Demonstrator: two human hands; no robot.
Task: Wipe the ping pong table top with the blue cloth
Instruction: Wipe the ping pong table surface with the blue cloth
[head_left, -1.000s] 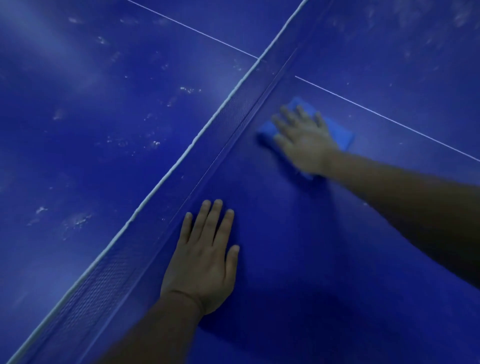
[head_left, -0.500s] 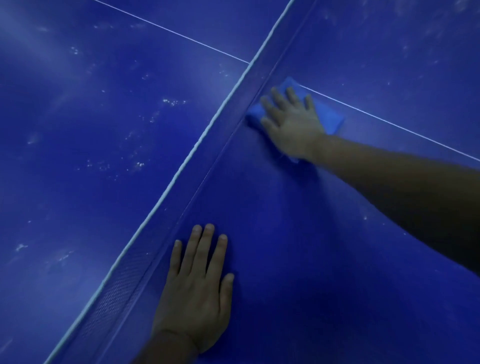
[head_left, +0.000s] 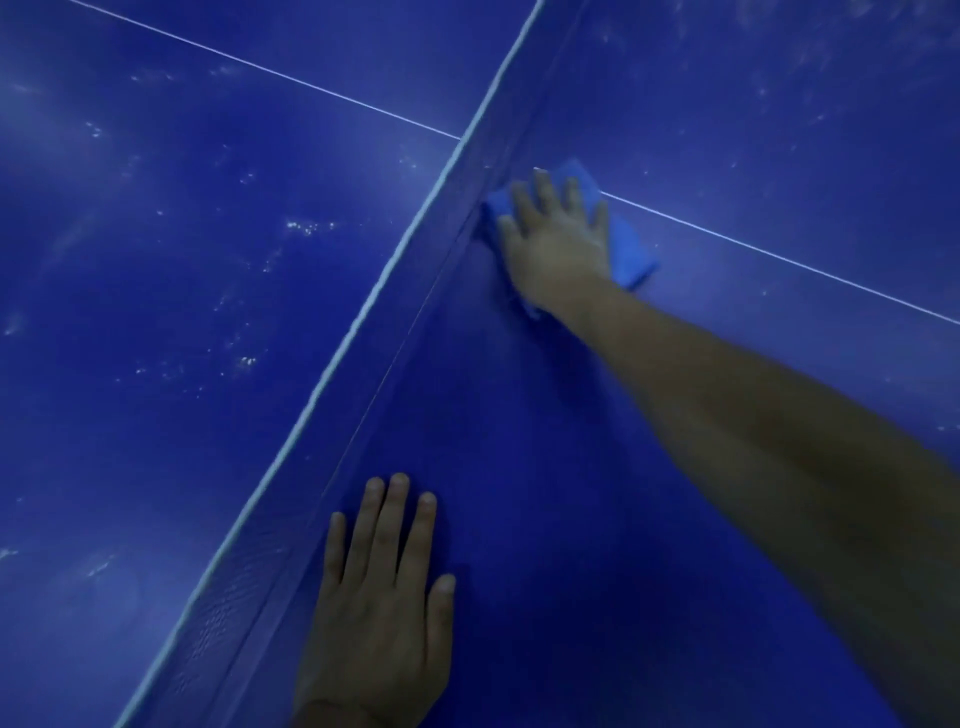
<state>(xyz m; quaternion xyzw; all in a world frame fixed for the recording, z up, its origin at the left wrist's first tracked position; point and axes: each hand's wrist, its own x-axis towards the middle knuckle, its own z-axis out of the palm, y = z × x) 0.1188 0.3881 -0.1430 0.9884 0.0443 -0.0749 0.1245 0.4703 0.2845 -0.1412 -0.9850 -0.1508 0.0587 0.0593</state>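
Note:
The blue ping pong table top (head_left: 597, 519) fills the head view. A folded blue cloth (head_left: 626, 249) lies on it right beside the net, over the white centre line. My right hand (head_left: 558, 244) presses flat on the cloth with straight, spread fingers and covers most of it. My left hand (head_left: 384, 603) rests flat on the table nearer to me, fingers straight, close to the foot of the net.
The net (head_left: 363, 332) with its white top band runs diagonally from bottom left to top centre. Beyond it, the far half of the table (head_left: 182, 260) shows scattered white specks and smears. A white centre line (head_left: 779, 254) crosses both halves.
My right hand has slid the cloth farther along the net, away from me. My left hand stays planted on the table; the camera has shifted forward.

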